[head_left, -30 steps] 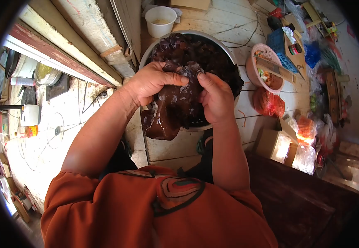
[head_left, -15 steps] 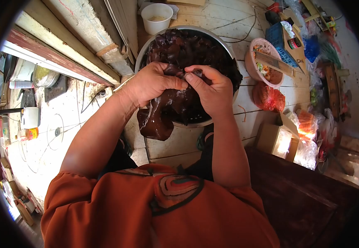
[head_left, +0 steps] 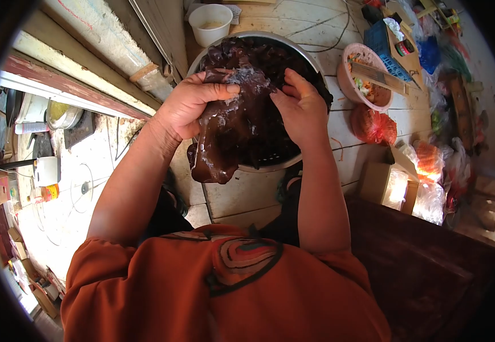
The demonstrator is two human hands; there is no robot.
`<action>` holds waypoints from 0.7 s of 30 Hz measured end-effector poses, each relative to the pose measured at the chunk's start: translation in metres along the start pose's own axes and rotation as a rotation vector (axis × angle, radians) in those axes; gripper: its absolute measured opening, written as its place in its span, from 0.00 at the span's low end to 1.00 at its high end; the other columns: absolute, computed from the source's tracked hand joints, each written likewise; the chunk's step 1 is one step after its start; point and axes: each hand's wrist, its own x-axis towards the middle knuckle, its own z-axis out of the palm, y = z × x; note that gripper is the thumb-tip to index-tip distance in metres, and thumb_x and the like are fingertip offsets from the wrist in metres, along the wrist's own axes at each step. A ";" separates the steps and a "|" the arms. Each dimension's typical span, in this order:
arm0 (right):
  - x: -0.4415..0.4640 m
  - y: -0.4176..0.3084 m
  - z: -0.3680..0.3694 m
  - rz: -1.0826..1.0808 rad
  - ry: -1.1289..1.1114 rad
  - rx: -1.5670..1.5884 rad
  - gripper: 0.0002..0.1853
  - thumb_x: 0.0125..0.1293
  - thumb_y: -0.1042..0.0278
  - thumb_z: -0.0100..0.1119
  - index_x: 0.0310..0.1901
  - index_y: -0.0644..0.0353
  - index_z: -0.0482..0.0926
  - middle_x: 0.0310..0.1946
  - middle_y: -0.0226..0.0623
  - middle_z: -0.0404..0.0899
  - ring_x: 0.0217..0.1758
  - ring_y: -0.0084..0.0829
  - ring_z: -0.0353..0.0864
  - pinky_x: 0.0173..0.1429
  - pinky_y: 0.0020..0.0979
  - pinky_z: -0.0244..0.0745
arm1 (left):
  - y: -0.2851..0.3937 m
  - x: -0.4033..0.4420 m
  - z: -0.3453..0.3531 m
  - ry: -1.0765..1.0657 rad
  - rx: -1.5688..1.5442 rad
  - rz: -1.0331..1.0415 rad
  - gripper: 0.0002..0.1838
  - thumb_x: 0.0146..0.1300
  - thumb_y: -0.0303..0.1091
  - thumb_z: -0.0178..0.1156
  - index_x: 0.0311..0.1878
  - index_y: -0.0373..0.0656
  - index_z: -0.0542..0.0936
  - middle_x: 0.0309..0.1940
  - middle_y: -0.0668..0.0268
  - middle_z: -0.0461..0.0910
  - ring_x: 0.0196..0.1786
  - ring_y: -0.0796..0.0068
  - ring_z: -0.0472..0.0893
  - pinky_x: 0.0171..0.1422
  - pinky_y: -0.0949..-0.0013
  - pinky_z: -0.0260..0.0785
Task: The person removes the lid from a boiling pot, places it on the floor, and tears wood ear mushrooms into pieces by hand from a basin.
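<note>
A large, wet, dark brown wood ear mushroom (head_left: pixel 224 128) hangs spread out above a metal basin (head_left: pixel 310 57). My left hand (head_left: pixel 187 105) is closed on its left side, with the thumb lying across the front. Whitish patches show near its top. At its upper right edge my right hand (head_left: pixel 303 111) has thumb and fingers drawn together on the rim, partly hiding what they pinch. More dark wood ear pieces (head_left: pixel 282 54) fill the basin behind and beneath both hands. Small holes show in the basin's dark inner surface near the front.
A white tub (head_left: pixel 210 25) stands behind the basin. To the right are a pink bowl (head_left: pixel 347 80) of scraps with a board across it, a red plastic bag (head_left: pixel 373 124), a blue crate (head_left: pixel 381 45) and an open cardboard box (head_left: pixel 376 181). Wooden framing (head_left: pixel 88 68) runs along the left.
The wood ear mushroom, bunched between both hands before, is now spread open with its broad face showing. My hands have moved apart, the left one slightly leftward.
</note>
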 end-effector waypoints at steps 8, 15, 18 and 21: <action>-0.011 -0.022 -0.004 0.164 -0.600 0.905 0.20 0.61 0.68 0.61 0.54 0.67 0.75 0.44 0.31 0.79 0.46 0.20 0.75 0.53 0.22 0.69 | -0.003 0.007 -0.007 0.091 -0.004 0.088 0.14 0.58 0.23 0.62 0.49 0.41 0.76 0.41 0.62 0.82 0.41 0.69 0.82 0.47 0.64 0.78; -0.009 -0.012 -0.005 0.192 -0.493 0.754 0.08 0.58 0.75 0.60 0.40 0.66 0.78 0.31 0.26 0.79 0.33 0.15 0.74 0.39 0.18 0.70 | -0.001 0.009 -0.010 0.216 0.084 0.138 0.14 0.59 0.26 0.64 0.48 0.41 0.74 0.39 0.62 0.80 0.41 0.70 0.81 0.46 0.64 0.78; -0.010 -0.011 -0.003 0.202 -0.444 0.717 0.07 0.58 0.76 0.60 0.39 0.65 0.79 0.30 0.26 0.79 0.33 0.14 0.74 0.38 0.18 0.70 | -0.002 0.008 -0.003 0.259 0.131 0.135 0.15 0.59 0.27 0.64 0.48 0.40 0.73 0.39 0.62 0.80 0.41 0.71 0.81 0.46 0.65 0.78; -0.013 -0.017 -0.001 0.204 -0.434 0.717 0.08 0.58 0.76 0.60 0.39 0.65 0.79 0.30 0.26 0.79 0.33 0.14 0.74 0.38 0.18 0.70 | -0.005 0.007 0.005 0.313 0.140 0.144 0.14 0.60 0.27 0.63 0.48 0.39 0.73 0.39 0.62 0.80 0.40 0.71 0.81 0.45 0.66 0.78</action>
